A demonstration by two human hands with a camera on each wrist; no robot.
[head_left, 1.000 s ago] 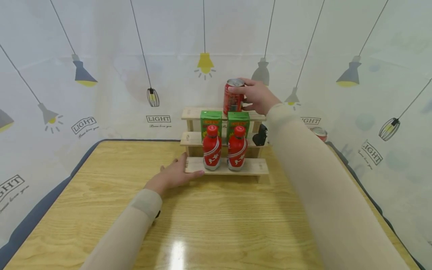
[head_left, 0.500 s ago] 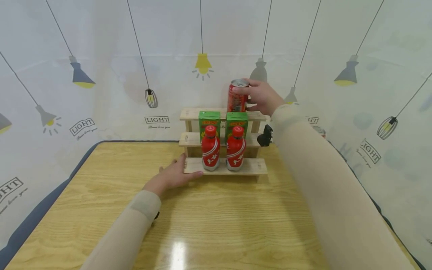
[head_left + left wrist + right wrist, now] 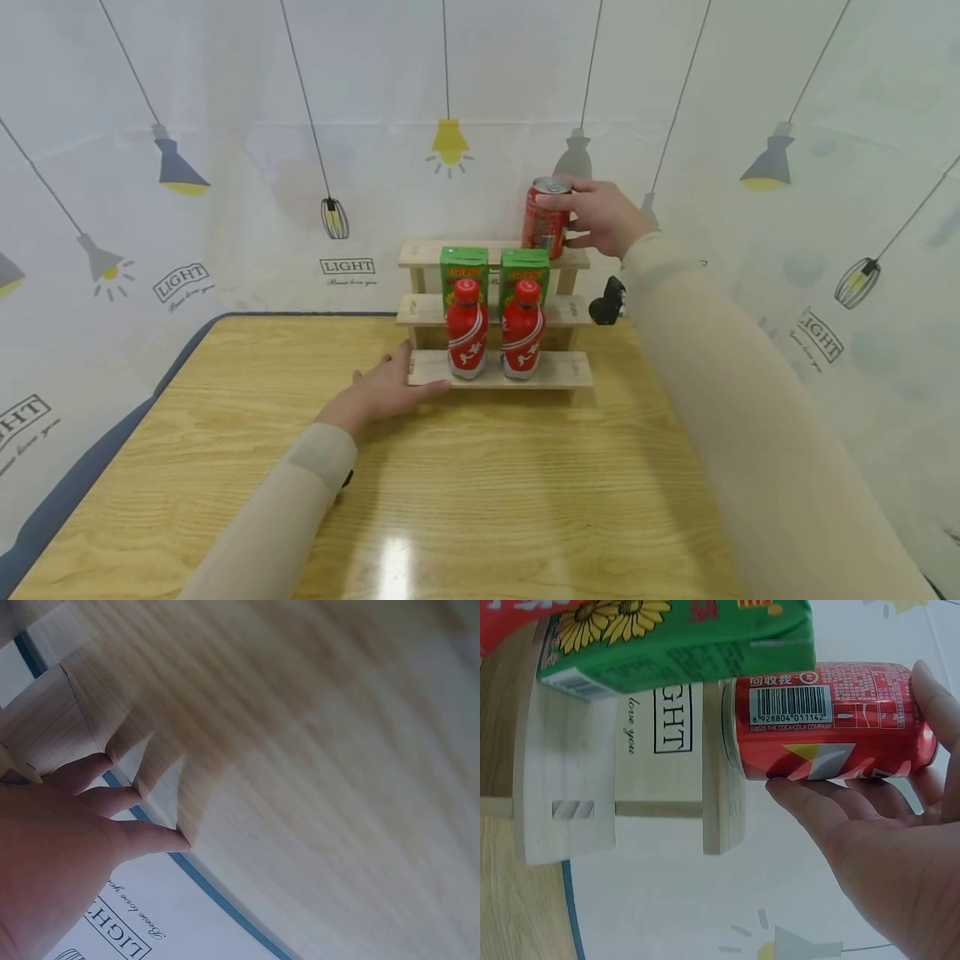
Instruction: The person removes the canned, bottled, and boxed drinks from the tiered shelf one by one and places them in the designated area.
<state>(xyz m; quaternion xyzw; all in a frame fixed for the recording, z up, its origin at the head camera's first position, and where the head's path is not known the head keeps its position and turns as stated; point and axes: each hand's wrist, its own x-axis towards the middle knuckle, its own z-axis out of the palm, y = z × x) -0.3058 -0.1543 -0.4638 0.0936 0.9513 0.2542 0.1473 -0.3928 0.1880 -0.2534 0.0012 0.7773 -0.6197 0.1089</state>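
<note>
My right hand (image 3: 609, 215) holds a red Coca-Cola can (image 3: 546, 221) from its right side, thumb and fingers around it. In the right wrist view, the base of the can (image 3: 825, 724) is right at the top board of a three-step wooden rack (image 3: 558, 254). My left hand (image 3: 384, 390) is at the left end of the bottom step, its thumb along the front edge. Seen from the left wrist, its fingers (image 3: 154, 838) are spread and straight, tips at the tabletop. Two green drink cartons (image 3: 525, 268) stand on the middle step, behind two red bottles (image 3: 522, 337) on the bottom step.
The rack stands near the back of a wood-grain table (image 3: 480, 500). Close behind it hangs a white backdrop (image 3: 262, 167) printed with lamps. A small black device (image 3: 607, 302) shows under my right wrist, beside the rack's right end.
My right hand has moved the can to the right along the top step, to near its right end. The left hand stays at the rack. The view has shifted slightly.
</note>
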